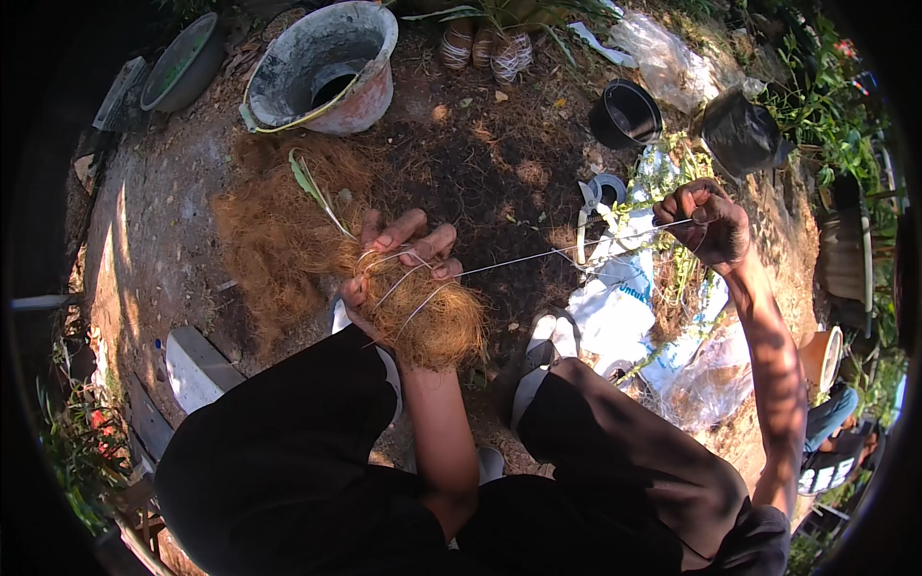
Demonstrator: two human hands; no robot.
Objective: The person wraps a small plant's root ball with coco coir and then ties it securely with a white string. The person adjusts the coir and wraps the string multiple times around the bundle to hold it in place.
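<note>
My left hand (403, 252) grips a ball of brown coconut fibre (439, 324), its fingers over the top. White string (504, 263) is wound several times around the ball and runs taut to the right. Out at the far right, my right hand (709, 219) pinches that string between its fingers. A green leafy stem (313, 187) rises from beside the ball near my left fingers; where its base sits is hidden. Loose coconut fibre (274, 216) lies heaped on the ground to the left.
A cement-crusted bucket (324, 108) and a grey basin (185, 65) stand beyond the fibre. Pruning shears (589, 212) lie near a white plastic sack (612, 309) with cut stems. A black pot (627, 115) stands farther off; several string-wrapped bundles (511, 54) sit at the top. Another person (832, 432) is at right.
</note>
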